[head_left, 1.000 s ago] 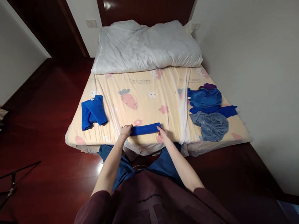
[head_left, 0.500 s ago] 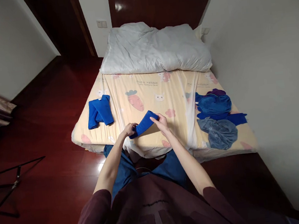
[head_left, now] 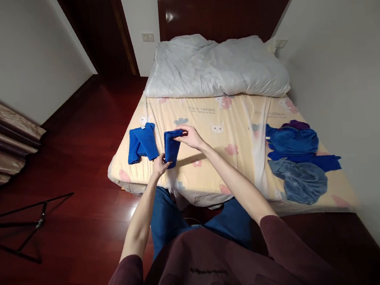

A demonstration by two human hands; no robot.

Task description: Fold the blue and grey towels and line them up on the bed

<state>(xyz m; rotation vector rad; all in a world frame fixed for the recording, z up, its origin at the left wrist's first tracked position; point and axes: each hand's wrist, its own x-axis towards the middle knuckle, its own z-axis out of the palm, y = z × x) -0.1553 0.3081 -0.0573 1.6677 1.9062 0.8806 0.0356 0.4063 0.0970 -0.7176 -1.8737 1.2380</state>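
Note:
A folded blue cloth (head_left: 172, 150) is held up over the near part of the bed, its long side tilted steeply. My left hand (head_left: 161, 165) grips its lower end, fingers closed on the edge. At its upper end, my right hand (head_left: 190, 137) pinches the folded layers between thumb and fingers. Just left of the held cloth, folded blue cloths (head_left: 146, 140) lie partly across one another on the sheet, a small white tag showing at their top.
The bed (head_left: 209, 158) has a yellow patterned sheet. To the right lie crumpled blue cloths (head_left: 296, 142) and a grey-blue garment (head_left: 304, 183). A pale quilt (head_left: 216, 68) is heaped near the headboard (head_left: 223, 13). Black stand legs (head_left: 37, 221) are on the left floor.
Both hands have carried the folded blue cloth left, close to the folded cloths. It has turned from a slant to nearly upright, its right end raised. The view has shifted left.

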